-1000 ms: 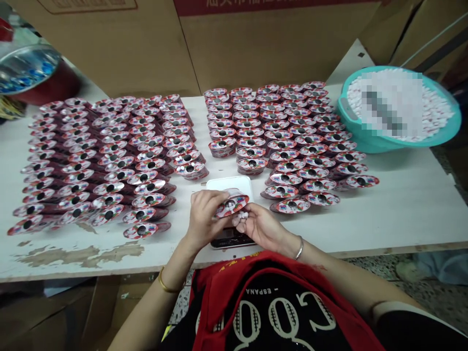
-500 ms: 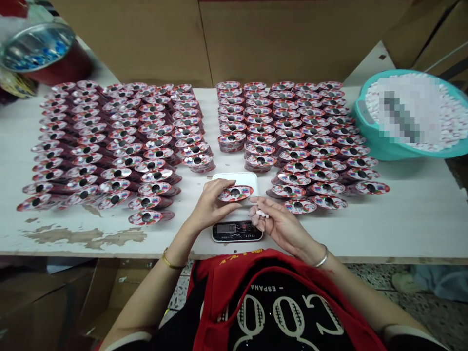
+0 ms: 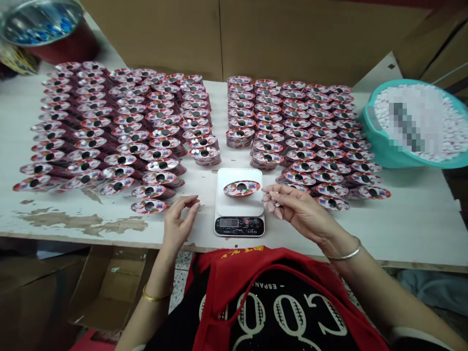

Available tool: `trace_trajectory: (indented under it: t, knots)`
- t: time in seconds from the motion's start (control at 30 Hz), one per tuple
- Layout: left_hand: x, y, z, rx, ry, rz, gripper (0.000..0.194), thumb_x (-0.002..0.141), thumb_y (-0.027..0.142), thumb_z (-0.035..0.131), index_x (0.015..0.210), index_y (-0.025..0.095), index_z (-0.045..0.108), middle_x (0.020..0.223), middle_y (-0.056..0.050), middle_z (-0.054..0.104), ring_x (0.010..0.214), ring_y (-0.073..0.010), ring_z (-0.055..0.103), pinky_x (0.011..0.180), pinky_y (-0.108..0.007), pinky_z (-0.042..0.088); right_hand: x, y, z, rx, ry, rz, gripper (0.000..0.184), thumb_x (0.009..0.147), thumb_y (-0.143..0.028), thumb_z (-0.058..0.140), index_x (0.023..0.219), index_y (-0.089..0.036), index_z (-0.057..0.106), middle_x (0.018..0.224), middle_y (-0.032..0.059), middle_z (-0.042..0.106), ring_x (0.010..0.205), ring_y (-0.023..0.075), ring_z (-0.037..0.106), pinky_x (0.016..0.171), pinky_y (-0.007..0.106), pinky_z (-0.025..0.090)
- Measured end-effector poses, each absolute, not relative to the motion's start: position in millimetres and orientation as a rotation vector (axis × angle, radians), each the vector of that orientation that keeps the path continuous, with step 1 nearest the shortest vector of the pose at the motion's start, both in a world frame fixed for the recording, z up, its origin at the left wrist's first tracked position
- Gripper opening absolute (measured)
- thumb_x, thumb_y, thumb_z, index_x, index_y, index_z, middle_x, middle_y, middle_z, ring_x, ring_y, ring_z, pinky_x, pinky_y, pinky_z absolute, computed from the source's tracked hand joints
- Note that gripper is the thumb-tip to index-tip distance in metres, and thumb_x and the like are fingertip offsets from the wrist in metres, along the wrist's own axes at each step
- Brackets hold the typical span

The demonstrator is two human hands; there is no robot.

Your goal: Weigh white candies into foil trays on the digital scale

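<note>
A small white kitchen scale [image 3: 239,202] sits at the table's near edge, and one red round container [image 3: 242,188] with a dark hole in its lid rests on its platform. My left hand [image 3: 179,219] hovers left of the scale, fingers loosely curled and apart, holding nothing. My right hand [image 3: 292,207] is just right of the scale, fingers pinched around a few small white pieces [image 3: 273,196].
Many rows of the same red containers cover the table, one block on the left [image 3: 109,126] and one on the right [image 3: 303,131]. A teal basin [image 3: 373,141] of white pieces stands far right. Cardboard boxes [image 3: 292,39] line the back. A shiny red bowl [image 3: 40,24] sits far left.
My left hand set the container on the scale, let go and drew back to the left. My right hand moved right, still holding white pieces.
</note>
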State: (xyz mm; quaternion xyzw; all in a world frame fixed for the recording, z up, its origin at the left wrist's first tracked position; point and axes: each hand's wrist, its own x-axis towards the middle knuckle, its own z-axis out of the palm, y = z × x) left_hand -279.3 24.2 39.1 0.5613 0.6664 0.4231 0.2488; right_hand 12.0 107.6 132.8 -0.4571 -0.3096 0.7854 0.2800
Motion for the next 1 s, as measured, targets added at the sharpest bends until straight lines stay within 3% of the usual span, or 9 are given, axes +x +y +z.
trace_trajectory:
  t: [0.13,0.3,0.47,0.57,0.7,0.77,0.9,1.0]
  knots:
    - [-280.1,11.0,29.8,1.518,1.884,1.092,0.024,0.088,0.037,0.059,0.102,0.019,0.066,0.097,-0.005,0.069,0.087,-0.0154,0.064,0.080,-0.031,0.052,9.5,118.2,142.7,-1.282,-1.083,2.027,0.030,0.079,-0.033,0.073,0.100,-0.014,0.066,0.072,0.0013,0.063,0.056,0.0050,0.048,0.054,0.019,0.037]
    - [-279.1,9.1,23.8,1.564,1.881,1.070,0.023,0.090,0.037,0.056,0.101,0.018,0.065,0.095,-0.006,0.069,0.085,-0.0156,0.063,0.078,-0.031,0.052,-3.4,126.6,155.7,-1.274,-1.381,1.976,0.028,0.084,-0.037,0.066,0.099,-0.014,0.065,0.063,-0.0008,0.057,0.051,0.0057,0.043,0.048,0.020,0.028]
    - [-277.7,9.8,15.8,1.567,1.903,1.113,0.023,0.090,0.036,0.055,0.100,0.018,0.064,0.092,-0.005,0.068,0.080,-0.0145,0.062,0.075,-0.030,0.051,-21.5,132.3,153.0,-1.211,-1.751,1.759,0.012,0.085,-0.026,0.064,0.087,-0.015,0.068,0.060,-0.0021,0.054,0.053,0.0074,0.043,0.052,0.022,0.029]
    - [-277.2,10.2,13.9,1.570,1.906,1.129,0.022,0.090,0.035,0.055,0.099,0.018,0.064,0.092,-0.005,0.068,0.081,-0.0145,0.062,0.075,-0.029,0.051,-30.7,136.4,149.1,-1.160,-2.028,1.564,0.010,0.086,-0.020,0.060,0.084,-0.016,0.068,0.067,0.0008,0.060,0.063,0.0109,0.049,0.061,0.023,0.034]
    - [-276.9,10.5,13.6,1.584,1.918,1.133,0.021,0.090,0.034,0.055,0.099,0.018,0.065,0.090,-0.004,0.067,0.081,-0.0141,0.062,0.075,-0.027,0.050,-36.7,140.9,150.6,-1.131,-2.223,1.428,0.011,0.086,-0.017,0.059,0.093,-0.016,0.068,0.094,0.0065,0.068,0.086,0.0170,0.057,0.078,0.028,0.038]
    - [-276.5,10.5,12.9,1.595,1.921,1.135,0.021,0.090,0.034,0.055,0.099,0.018,0.064,0.090,-0.004,0.067,0.079,-0.0137,0.061,0.074,-0.027,0.049,-37.2,142.8,152.6,-1.157,-2.225,1.390,0.014,0.085,-0.016,0.060,0.097,-0.017,0.067,0.099,0.0068,0.068,0.089,0.0180,0.057,0.080,0.029,0.038]
    - [-275.3,10.8,11.8,1.611,1.928,1.131,0.021,0.090,0.034,0.054,0.098,0.018,0.064,0.089,-0.005,0.067,0.080,-0.0144,0.061,0.074,-0.028,0.050,-35.1,147.7,153.5,-1.186,-1.994,1.598,0.005,0.083,-0.021,0.064,0.084,-0.016,0.065,0.078,0.0023,0.062,0.070,0.0114,0.051,0.063,0.023,0.036]
    - [-274.2,11.1,12.4,1.620,1.929,1.134,0.020,0.090,0.033,0.054,0.098,0.018,0.064,0.088,-0.005,0.067,0.079,-0.0146,0.061,0.074,-0.028,0.050,-30.0,151.1,151.1,-1.182,-1.573,1.961,0.020,0.082,-0.034,0.068,0.077,-0.016,0.060,0.061,-0.0023,0.051,0.052,0.0054,0.037,0.047,0.019,0.024]
